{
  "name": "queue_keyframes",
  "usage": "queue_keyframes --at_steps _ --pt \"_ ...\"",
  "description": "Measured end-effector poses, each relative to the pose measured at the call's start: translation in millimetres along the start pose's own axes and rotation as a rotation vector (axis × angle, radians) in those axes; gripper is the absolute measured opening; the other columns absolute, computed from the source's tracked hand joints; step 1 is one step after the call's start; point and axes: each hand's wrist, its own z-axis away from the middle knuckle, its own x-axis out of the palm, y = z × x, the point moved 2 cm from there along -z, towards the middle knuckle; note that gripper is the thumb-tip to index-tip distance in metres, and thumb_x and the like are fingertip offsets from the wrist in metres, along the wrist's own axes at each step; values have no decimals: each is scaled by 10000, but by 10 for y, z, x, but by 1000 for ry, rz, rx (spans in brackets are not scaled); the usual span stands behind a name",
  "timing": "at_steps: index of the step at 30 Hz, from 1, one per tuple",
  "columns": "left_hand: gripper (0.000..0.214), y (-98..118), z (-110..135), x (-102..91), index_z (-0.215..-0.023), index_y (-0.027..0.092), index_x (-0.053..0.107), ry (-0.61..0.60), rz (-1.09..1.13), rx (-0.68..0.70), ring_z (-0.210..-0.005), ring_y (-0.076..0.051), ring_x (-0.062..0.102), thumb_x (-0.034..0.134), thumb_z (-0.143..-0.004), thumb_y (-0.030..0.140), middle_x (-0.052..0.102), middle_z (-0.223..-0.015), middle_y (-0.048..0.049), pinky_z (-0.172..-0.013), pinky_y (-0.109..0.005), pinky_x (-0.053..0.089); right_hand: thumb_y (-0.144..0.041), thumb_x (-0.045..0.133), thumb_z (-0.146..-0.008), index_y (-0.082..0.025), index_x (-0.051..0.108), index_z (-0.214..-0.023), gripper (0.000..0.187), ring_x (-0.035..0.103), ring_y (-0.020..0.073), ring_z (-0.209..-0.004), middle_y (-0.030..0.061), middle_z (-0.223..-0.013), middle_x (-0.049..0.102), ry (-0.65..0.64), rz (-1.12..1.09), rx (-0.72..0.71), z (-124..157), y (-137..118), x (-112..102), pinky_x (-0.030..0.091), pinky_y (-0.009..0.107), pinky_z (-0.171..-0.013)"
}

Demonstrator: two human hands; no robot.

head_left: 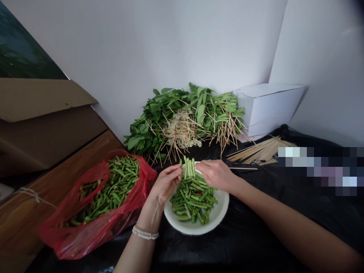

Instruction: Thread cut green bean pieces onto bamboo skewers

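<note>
From where I stand, the left hand (pixel 168 184) pinches one green bean piece (pixel 180 163) over the white bowl (pixel 222 203) of cut beans (pixel 196 201). Just beside it, the right hand (pixel 215 173) grips a stick (pixel 246 168), with a row of bean pieces (pixel 190 167) at its fingertips. A red bag (pixel 113 220) sits left of the bowl.

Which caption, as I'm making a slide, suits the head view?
Left hand holds a cut stem beside a row of stems at the right hand, above a white bowl of green pieces.
</note>
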Motion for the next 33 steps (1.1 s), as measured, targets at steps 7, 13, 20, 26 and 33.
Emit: queue_keyframes --at_steps 7,13,20,26,33 --pt "162 5 -2 23 -768 99 731 -42 -16 -95 -600 -80 640 780 -662 -14 720 -698 -35 -560 -146 519 -52 414 -877 -150 606 -899 217 547 139 -686 17 -763 600 -9 -48 -11 0 -10 14 368 253 -635" --pt "189 -24 -32 68 -761 103 734 -32 -71 -116 -602 -75 634 809 -625 -5 710 -696 -24 -567 -144 516 -54 453 -859 -148 623 -937 209 556 140 -689 19 -781 614 -23 -23 -4 2 0 28 368 253 -637" --pt "184 -91 -82 137 -875 136 758 -173 -480 74 -669 -113 626 797 -701 177 719 -770 -44 -660 -221 504 -110 425 -920 -170 658 -929 241 557 123 -669 12 -758 633 147 37 111 -1 194 -39 333 248 -601" --pt "209 -160 -73 381 -907 188 754 -357 -1588 669 -952 -238 622 592 -818 89 712 -981 -88 -913 -386 462 -103 418 -926 -159 669 -960 260 566 114 -678 23 -770 651 205 45 138 2 271 -59 332 237 -615" --pt "267 -241 -157 416 -757 180 681 -397 -1882 820 -857 -261 594 478 -825 19 666 -816 -116 -884 -413 445 -128 402 -946 -166 672 -967 273 547 110 -649 15 -752 642 200 59 120 -8 231 -67 324 240 -602"
